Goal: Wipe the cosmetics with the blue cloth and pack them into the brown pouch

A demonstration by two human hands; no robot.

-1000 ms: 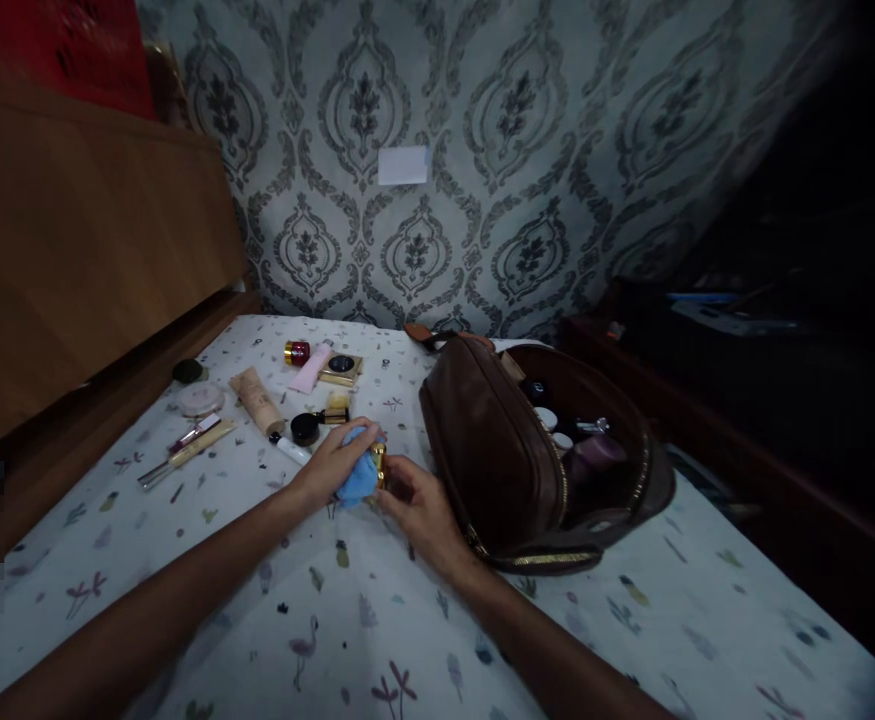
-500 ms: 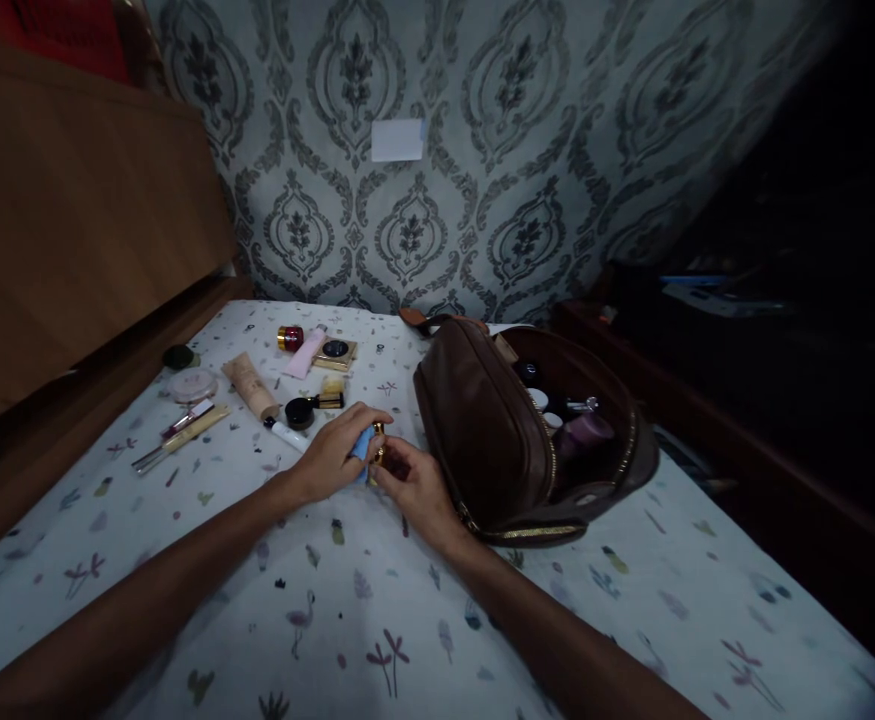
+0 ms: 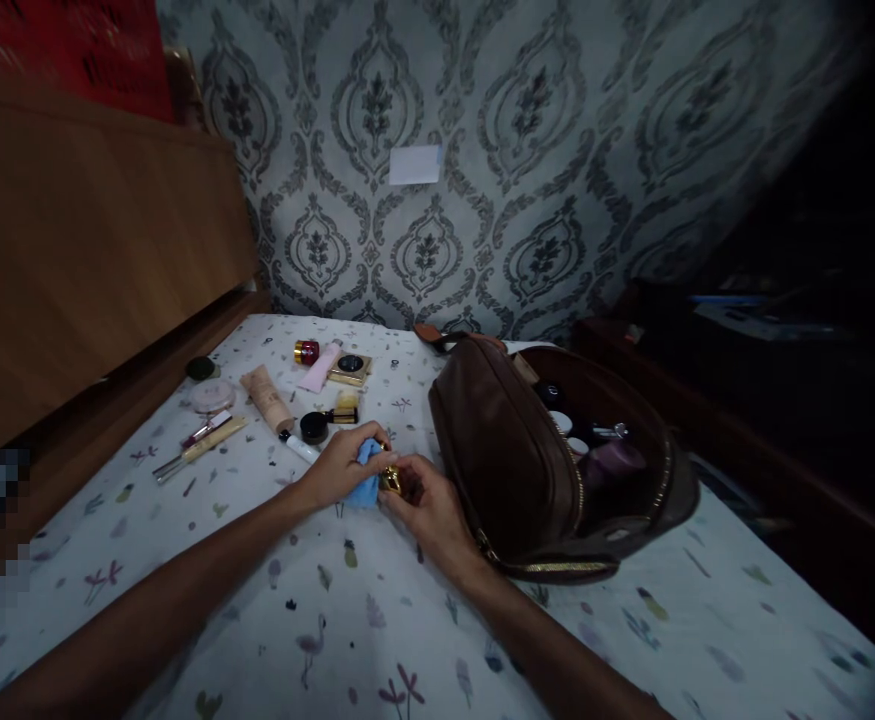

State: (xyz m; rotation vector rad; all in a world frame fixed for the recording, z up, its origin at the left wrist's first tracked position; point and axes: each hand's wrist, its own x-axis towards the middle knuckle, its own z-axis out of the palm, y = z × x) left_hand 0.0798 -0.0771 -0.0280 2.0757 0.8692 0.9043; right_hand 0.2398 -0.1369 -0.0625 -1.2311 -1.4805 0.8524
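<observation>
My left hand (image 3: 343,464) is closed around a crumpled blue cloth (image 3: 366,482), pressing it against a small gold-coloured item (image 3: 390,481). My right hand (image 3: 426,502) pinches that gold item from the right side. Both hands hover just above the patterned bedsheet (image 3: 377,640), directly left of an open brown leather toiletry bag (image 3: 504,450) that holds several small containers (image 3: 609,458).
Cosmetics lie on the sheet at the back left: a beige tube (image 3: 267,397), a pink tube (image 3: 317,368), a gold compact (image 3: 350,367), a round powder case (image 3: 212,396), a black jar (image 3: 314,427), brushes (image 3: 197,448). A wooden headboard (image 3: 84,250) rises left; a dark bed edge (image 3: 767,460) runs right.
The hands stay together beside the bag; the left hand has shifted the blue cloth around the gold item, showing more or less of it. The camera view has swayed slightly.
</observation>
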